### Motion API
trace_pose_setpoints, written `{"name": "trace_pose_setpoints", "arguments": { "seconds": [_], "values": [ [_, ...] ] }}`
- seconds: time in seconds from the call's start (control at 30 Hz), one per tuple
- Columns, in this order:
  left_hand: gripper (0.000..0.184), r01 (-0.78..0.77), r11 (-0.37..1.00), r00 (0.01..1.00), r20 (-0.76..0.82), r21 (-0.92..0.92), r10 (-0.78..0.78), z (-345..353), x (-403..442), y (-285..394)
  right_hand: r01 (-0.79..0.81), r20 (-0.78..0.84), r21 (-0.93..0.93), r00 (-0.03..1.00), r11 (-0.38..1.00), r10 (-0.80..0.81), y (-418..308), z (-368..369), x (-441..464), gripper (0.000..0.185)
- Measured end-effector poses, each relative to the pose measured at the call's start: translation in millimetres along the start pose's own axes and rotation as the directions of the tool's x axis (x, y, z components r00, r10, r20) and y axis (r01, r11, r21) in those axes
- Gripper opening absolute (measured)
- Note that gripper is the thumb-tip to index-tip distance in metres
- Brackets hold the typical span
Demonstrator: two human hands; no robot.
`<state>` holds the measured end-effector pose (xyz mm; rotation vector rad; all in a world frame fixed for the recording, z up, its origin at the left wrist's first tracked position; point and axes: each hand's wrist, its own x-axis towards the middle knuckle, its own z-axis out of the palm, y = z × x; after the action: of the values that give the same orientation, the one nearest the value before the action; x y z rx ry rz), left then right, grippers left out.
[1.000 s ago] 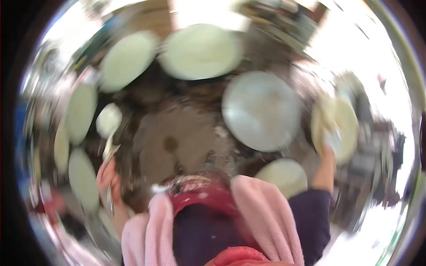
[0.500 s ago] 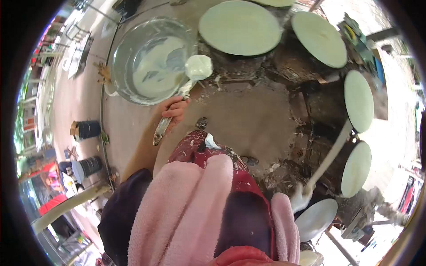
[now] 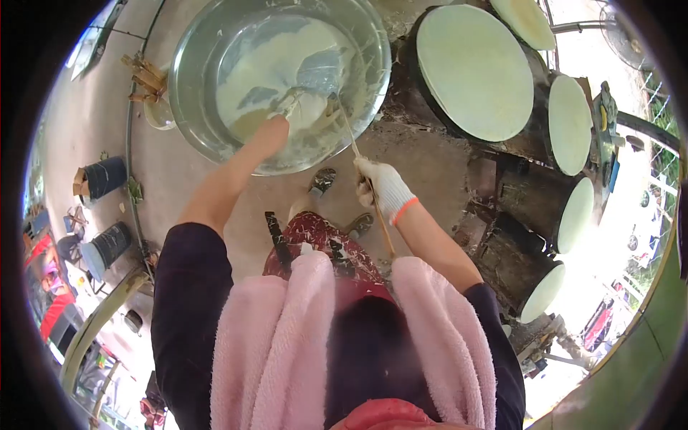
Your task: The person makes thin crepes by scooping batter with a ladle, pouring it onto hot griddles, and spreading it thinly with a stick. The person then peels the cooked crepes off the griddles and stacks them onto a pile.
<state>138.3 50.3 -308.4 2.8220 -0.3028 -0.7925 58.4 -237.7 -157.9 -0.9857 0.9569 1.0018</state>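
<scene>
Take stick (image 3: 351, 135), prob light n stiff, mid-shaft outside basin (image 3: 195, 93) w/ R hand (image 3: 381, 183) clamped round, ladle (image 3: 310, 107), prob slick, in basin w/ L hand (image 3: 274, 130) clamped on

Left forearm (image 3: 221, 188) reaching toward 1 o'clock; bare left hand (image 3: 274, 132) gripping near 11 o'clock of view, its back facing up. Right forearm (image 3: 441, 242) slanting between 10 and 11 o'clock; gloved right hand (image 3: 388, 188) gripping near 2 o'clock, fingers (image 3: 364, 168) curling.
</scene>
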Motion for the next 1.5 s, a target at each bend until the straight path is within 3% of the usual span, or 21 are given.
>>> {"name": "trace_pose_setpoints", "arguments": {
  "seconds": [0.1,0.17,0.2,0.27,0.33,0.4,0.5,0.53,0.57,0.67,0.73,0.8,0.9,0.93,1.03,1.13,1.17,1.27,1.37,1.43,1.5],
  "values": [
    [0.020,-0.010,0.999,0.956,0.293,0.036,-0.001,25.7,19.8,-29.0,-0.051,-0.026,-0.010,0.998,0.999,0.051,5.8,20.5,8.2,0.028],
    [0.024,0.141,0.989,0.783,0.616,-0.039,-0.087,18.4,16.3,-27.3,-0.137,-0.005,-0.005,0.991,0.991,0.137,24.4,21.6,5.2,0.028],
    [0.025,0.319,0.890,0.788,0.613,-0.327,-0.058,38.7,9.7,-39.5,-0.176,0.007,-0.001,0.984,0.984,0.176,32.8,21.3,1.4,0.028],
    [0.028,0.521,0.390,0.826,0.563,-0.759,-0.010,91.1,-3.4,-69.0,-0.179,0.113,0.006,0.978,0.984,0.177,41.2,22.7,-18.3,0.026],
    [0.027,0.201,0.017,0.976,0.202,-0.979,0.087,78.4,-61.4,-25.3,-0.118,0.245,-0.042,0.961,0.992,0.125,51.8,9.1,-30.4,0.026],
    [0.027,0.112,-0.244,0.990,0.087,-0.963,0.114,70.9,-102.4,18.5,-0.029,0.303,-0.040,0.952,0.999,0.039,72.8,-13.4,-39.9,0.025],
    [0.028,0.209,-0.637,0.975,0.109,-0.742,0.193,66.8,-113.1,70.3,-0.068,0.265,-0.018,0.962,0.998,0.070,93.1,-49.0,-75.5,0.023],
    [0.028,0.245,-0.715,0.966,0.107,-0.654,0.233,63.7,-119.6,83.2,0.083,0.175,-0.114,0.983,0.990,-0.062,116.1,-58.9,-80.9,0.022],
    [0.029,0.271,-0.776,0.960,0.102,-0.570,0.261,61.6,-131.6,95.1,0.065,0.182,-0.070,0.982,0.995,-0.051,124.8,-66.3,-100.5,0.019],
    [0.030,0.194,-0.749,0.976,0.049,-0.634,0.211,20.9,-182.5,120.5,0.267,0.219,-0.125,0.947,0.955,-0.236,164.4,-94.7,-121.6,0.024],
    [0.030,0.070,-0.534,0.997,0.038,-0.842,0.070,-31.7,-235.1,137.4,0.505,0.285,-0.436,0.863,0.745,-0.418,173.9,-101.4,-157.2,0.035],
    [0.029,-0.021,-0.345,0.998,-0.040,-0.938,0.048,-88.4,-273.3,139.8,0.476,0.313,-0.437,0.876,0.763,-0.367,168.7,-88.4,-228.7,0.045],
    [0.034,-0.263,-0.174,0.948,-0.287,-0.949,0.137,-150.5,-308.1,121.7,0.688,0.354,-0.319,0.724,0.652,-0.591,188.0,-91.2,-262.8,0.047],
    [0.030,-0.111,-0.591,0.960,-0.240,-0.799,0.145,-193.2,-337.0,137.7,0.771,0.374,-0.327,0.636,0.546,-0.675,188.9,-97.7,-267.3,0.047],
    [0.024,-0.219,-0.573,0.901,-0.389,-0.790,0.192,-246.0,-340.7,133.1,0.883,0.228,-0.205,0.462,0.422,-0.857,187.0,-87.8,-281.2,0.048],
    [0.027,-0.172,-0.623,0.957,-0.279,-0.763,0.078,-268.6,-307.1,126.3,0.934,0.093,0.030,0.352,0.356,-0.932,178.8,-79.4,-268.6,0.052],
    [0.024,-0.186,-0.570,0.970,-0.242,-0.800,0.024,-272.5,-288.8,117.7,0.917,0.041,0.046,0.395,0.397,-0.918,175.0,-75.3,-267.1,0.050],
    [0.021,-0.075,-0.661,0.949,-0.257,-0.747,0.182,-269.5,-219.9,84.3,0.868,-0.083,0.030,0.496,0.496,-0.864,179.9,-76.9,-252.6,0.046],
    [0.020,-0.233,-0.358,0.965,-0.261,-0.904,0.032,-263.8,-222.3,109.5,0.836,-0.212,0.000,0.536,0.549,-0.817,187.5,-100.4,-218.5,0.049],
    [0.023,-0.380,0.086,0.915,-0.388,-0.921,-0.109,-252.9,-227.9,135.3,0.845,-0.320,-0.024,0.500,0.534,-0.805,199.1,-112.0,-209.8,0.050],
    [0.024,-0.349,0.305,0.922,-0.383,-0.886,-0.060,-255.1,-249.6,167.9,0.817,-0.449,0.032,0.526,0.576,-0.722,221.5,-129.9,-196.6,0.051]
  ]
}}
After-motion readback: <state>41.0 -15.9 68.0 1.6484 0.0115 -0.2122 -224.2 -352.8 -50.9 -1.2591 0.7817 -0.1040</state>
